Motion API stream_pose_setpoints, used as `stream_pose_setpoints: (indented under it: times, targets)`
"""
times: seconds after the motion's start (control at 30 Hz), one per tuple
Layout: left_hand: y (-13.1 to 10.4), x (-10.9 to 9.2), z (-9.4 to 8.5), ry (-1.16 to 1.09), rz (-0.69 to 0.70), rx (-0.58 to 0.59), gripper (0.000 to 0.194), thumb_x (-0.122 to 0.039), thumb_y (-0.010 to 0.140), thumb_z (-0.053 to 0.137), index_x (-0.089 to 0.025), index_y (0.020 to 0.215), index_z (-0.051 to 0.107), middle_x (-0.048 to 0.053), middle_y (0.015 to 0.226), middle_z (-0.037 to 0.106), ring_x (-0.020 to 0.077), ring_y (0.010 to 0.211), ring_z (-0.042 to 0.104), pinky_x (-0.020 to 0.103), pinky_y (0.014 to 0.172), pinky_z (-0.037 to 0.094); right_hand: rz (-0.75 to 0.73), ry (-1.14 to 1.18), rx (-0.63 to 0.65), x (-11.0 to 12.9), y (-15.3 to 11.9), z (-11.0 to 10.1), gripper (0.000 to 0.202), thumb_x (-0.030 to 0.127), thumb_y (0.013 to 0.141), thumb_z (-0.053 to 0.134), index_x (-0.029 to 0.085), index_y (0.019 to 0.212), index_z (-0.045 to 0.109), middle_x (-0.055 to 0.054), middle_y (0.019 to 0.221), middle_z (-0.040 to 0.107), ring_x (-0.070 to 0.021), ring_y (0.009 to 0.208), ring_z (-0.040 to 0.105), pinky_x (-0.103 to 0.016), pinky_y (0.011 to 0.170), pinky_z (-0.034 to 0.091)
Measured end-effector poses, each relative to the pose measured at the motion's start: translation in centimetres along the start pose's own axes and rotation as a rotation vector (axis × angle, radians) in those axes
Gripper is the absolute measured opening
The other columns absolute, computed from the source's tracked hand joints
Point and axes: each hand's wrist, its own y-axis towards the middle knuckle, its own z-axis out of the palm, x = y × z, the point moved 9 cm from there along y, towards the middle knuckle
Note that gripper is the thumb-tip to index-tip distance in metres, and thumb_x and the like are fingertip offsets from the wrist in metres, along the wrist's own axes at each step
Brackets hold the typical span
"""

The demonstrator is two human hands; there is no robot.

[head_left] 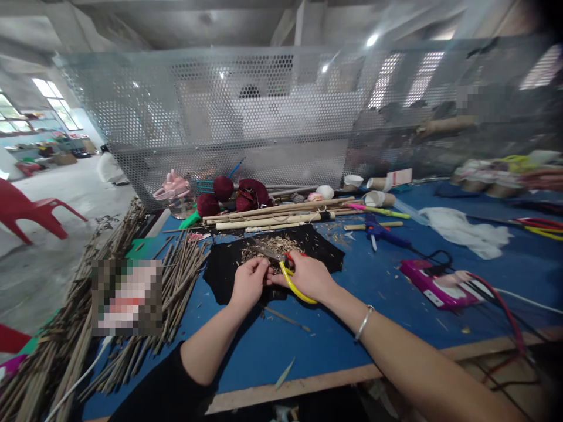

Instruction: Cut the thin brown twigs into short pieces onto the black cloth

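Observation:
My right hand [308,275] is closed on a pair of scissors with yellow and red handles [295,287]. The scissor blades [269,253] point left over a heap of small cut plant pieces [281,241]. That heap lies on a black cloth [222,264] spread on the blue table. Close to the scissors, my left hand [250,282] has its thumb and fingertips pinched together; whatever is between them is too small to make out. The fingertips of both hands nearly meet beneath the blades.
Bundles of dry stems [185,281] lie at the left. Wooden sticks [281,214] and dark red balls [223,187] sit behind the cloth. A blue glue gun [387,234], a purple power strip [433,287] with cables, and white cloth [466,225] are to the right. A perforated metal screen [264,117] stands behind.

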Motion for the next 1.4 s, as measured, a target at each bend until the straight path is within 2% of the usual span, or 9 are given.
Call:
stream_pose_setpoints:
  times: [0.2,0.4,0.6,0.83,1.07,1.4]
  targets:
    - [-0.2,0.0,-0.1,0.041,0.007,-0.008,0.028,-0.04,0.067,0.062,-0.012,0.069,0.059,0.0,0.058,0.058,0.0068,0.046,0.051,0.018,0.046,0.045,0.004,0.017,0.004,0.0,0.0,-0.1,0.054,0.071,0.063,0.048,0.021,0.082,0.05,-0.004,0.075,0.063,-0.0205,0.07,0.06,-0.025,0.052,0.029]
    - [-0.3,-0.5,-0.2,0.009,-0.012,-0.043,0.029,-0.04,0.066,0.061,-0.012,0.066,0.057,0.001,0.056,0.057,0.0071,0.046,0.052,0.018,0.045,0.044,0.026,0.08,0.054,-0.5,0.2,0.4,0.05,0.069,0.069,0.043,0.021,0.074,0.051,-0.005,0.072,0.063,-0.0176,0.064,0.058,-0.024,0.05,0.028]
    - [-0.3,-0.6,-0.7,-0.039,-0.002,-0.091,0.03,-0.042,0.065,0.062,-0.012,0.069,0.057,0.001,0.058,0.058,0.0071,0.048,0.052,0.019,0.046,0.046,-0.012,-0.004,-0.001,0.2,0.0,-0.2,0.057,0.07,0.062,0.051,0.02,0.088,0.049,-0.006,0.081,0.064,-0.0229,0.076,0.061,-0.025,0.057,0.033]
    - [-0.3,-0.6,-0.2,-0.019,0.022,-0.037,0.029,-0.04,0.065,0.062,-0.012,0.064,0.057,0.002,0.059,0.059,0.0081,0.049,0.053,0.019,0.046,0.045,-0.056,0.047,-0.01,0.9,-0.4,-0.4,0.058,0.069,0.062,0.053,0.019,0.091,0.046,-0.007,0.084,0.063,-0.0227,0.08,0.06,-0.025,0.06,0.034]
    - [-0.2,-0.6,-0.5,0.018,0.041,-0.049,0.028,-0.04,0.068,0.06,-0.012,0.066,0.057,0.0,0.057,0.057,0.0077,0.047,0.052,0.019,0.046,0.046,-0.028,0.063,0.045,0.4,-0.2,0.5,0.053,0.071,0.064,0.049,0.02,0.082,0.05,-0.006,0.08,0.063,-0.0193,0.071,0.059,-0.024,0.053,0.03]
    - [-0.1,-0.1,-0.7,0.019,-0.011,-0.083,0.027,-0.038,0.068,0.06,-0.011,0.071,0.058,0.0,0.056,0.058,0.0066,0.044,0.051,0.018,0.045,0.045,0.013,0.034,0.134,0.0,0.0,1.1,0.057,0.073,0.068,0.039,0.019,0.079,0.052,-0.007,0.078,0.064,-0.0199,0.069,0.06,-0.024,0.049,0.029]
